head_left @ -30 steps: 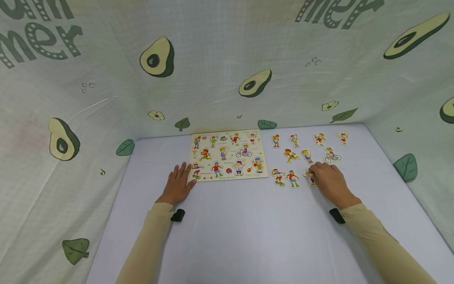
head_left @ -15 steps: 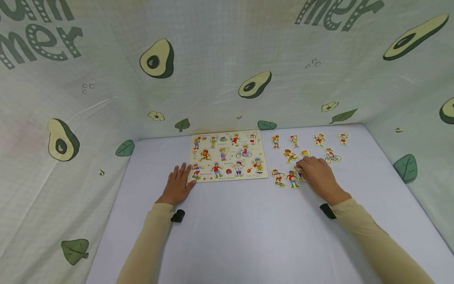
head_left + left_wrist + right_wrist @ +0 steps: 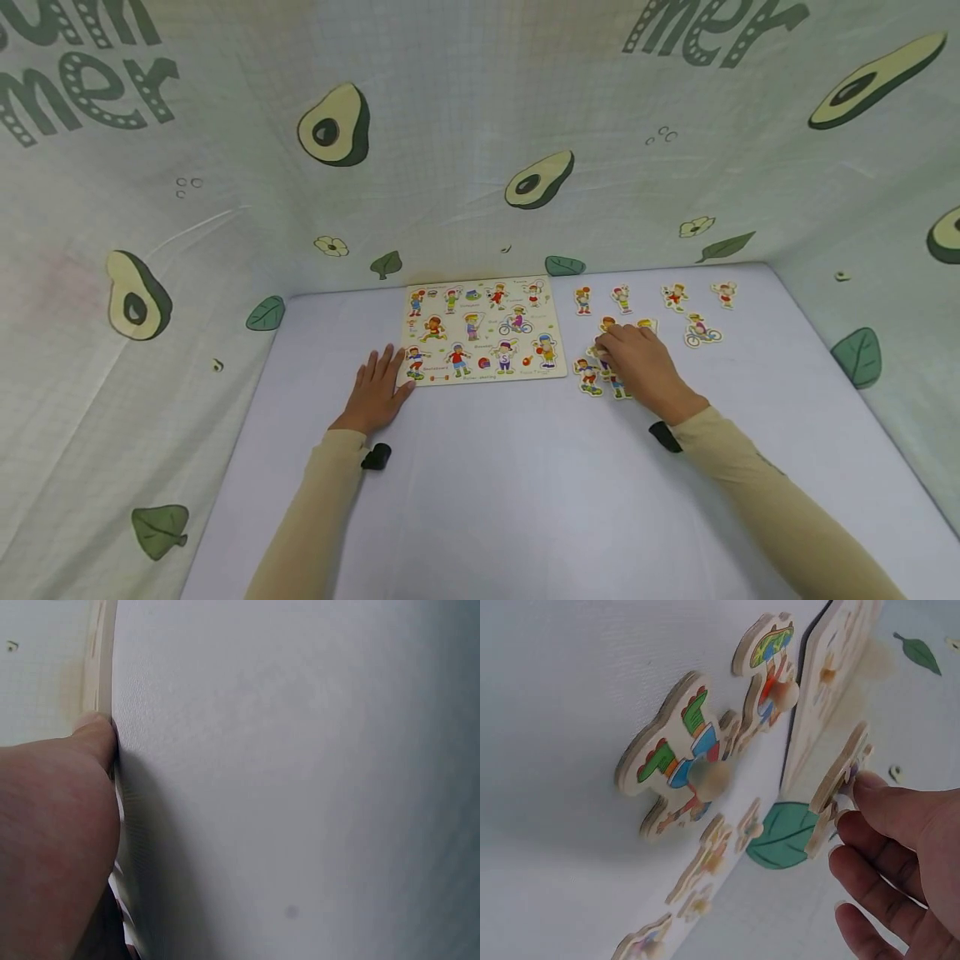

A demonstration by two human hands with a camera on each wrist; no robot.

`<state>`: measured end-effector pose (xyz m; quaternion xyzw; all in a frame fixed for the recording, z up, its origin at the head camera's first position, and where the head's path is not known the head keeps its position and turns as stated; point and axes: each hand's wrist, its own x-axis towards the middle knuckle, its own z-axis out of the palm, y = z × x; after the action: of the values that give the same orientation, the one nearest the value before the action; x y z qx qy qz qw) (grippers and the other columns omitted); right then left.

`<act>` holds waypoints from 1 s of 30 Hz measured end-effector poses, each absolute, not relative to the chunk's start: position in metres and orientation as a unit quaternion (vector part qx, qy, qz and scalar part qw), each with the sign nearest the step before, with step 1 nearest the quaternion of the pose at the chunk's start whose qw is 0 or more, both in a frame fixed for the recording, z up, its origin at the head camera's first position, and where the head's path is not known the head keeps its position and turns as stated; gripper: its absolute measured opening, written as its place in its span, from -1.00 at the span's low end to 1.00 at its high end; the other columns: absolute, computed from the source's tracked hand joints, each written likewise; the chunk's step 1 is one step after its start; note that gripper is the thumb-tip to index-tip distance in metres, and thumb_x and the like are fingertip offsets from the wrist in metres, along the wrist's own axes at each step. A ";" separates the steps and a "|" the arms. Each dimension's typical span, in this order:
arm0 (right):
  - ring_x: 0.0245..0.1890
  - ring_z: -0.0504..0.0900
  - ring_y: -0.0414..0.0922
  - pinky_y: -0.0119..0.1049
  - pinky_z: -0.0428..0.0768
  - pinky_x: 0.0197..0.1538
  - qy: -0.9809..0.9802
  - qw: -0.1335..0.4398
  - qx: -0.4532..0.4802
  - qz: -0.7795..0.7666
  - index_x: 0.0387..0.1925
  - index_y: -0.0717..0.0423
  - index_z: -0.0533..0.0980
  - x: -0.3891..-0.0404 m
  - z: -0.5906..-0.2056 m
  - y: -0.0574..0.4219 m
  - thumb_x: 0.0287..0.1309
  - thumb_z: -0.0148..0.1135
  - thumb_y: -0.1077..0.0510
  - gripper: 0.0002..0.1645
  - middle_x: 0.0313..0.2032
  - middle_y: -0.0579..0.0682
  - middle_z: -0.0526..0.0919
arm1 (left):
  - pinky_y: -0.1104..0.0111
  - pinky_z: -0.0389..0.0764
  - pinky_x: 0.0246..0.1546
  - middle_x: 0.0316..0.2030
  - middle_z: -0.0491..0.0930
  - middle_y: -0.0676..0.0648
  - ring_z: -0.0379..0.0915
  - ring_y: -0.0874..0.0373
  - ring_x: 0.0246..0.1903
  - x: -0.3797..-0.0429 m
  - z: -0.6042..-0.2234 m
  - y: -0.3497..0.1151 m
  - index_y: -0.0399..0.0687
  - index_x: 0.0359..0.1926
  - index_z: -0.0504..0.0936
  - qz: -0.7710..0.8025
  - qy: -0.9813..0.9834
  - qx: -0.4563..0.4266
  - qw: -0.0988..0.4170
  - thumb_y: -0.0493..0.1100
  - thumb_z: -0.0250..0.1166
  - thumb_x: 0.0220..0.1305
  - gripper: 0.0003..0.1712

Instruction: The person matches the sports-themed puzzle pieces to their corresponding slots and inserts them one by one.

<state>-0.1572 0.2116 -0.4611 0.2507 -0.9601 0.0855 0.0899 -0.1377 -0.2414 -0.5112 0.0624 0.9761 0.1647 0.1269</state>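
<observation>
Spread flat, my left hand (image 3: 372,387) rests at the left edge of a wooden puzzle board (image 3: 483,339) printed with sports figures. In the left wrist view its thumb (image 3: 96,735) touches the board's edge. My right hand (image 3: 641,367) pinches a wooden puzzle piece (image 3: 829,791) by its knob between thumb and fingers. It is raised over the other pieces, its picture mostly hidden. Below it lie a skateboarder piece (image 3: 588,377) and a roller-skater piece (image 3: 667,761), partly covered by the hand in the head view.
More knobbed figure pieces lie right of the board, among them a cyclist piece (image 3: 702,332) and a tennis piece (image 3: 724,293). A white table (image 3: 480,483) carries everything. Behind it hangs a pale cloth (image 3: 442,125) with avocado prints.
My right hand has moved left with the pinched puzzle piece, from its place in the front row to over the skateboarder and roller-skater pieces. The left hand has stayed still.
</observation>
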 end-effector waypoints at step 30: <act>-0.09 0.66 -0.02 -0.07 0.61 0.08 -0.941 0.101 0.313 0.081 -0.12 0.10 0.67 -0.175 -0.468 0.126 0.26 0.51 0.26 -0.81 -0.16 -0.03 0.71 | -0.28 -0.26 0.59 0.68 -0.20 -0.35 -0.42 -0.40 0.64 -0.138 -0.522 -0.246 -0.25 0.69 -0.03 0.176 0.976 0.070 0.105 0.08 0.05 0.66 -0.15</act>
<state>-0.1753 0.1259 -0.4677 0.3128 -0.9409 0.0808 0.1012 -0.1385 -0.2457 -0.5220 0.0702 0.9762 0.1761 0.1054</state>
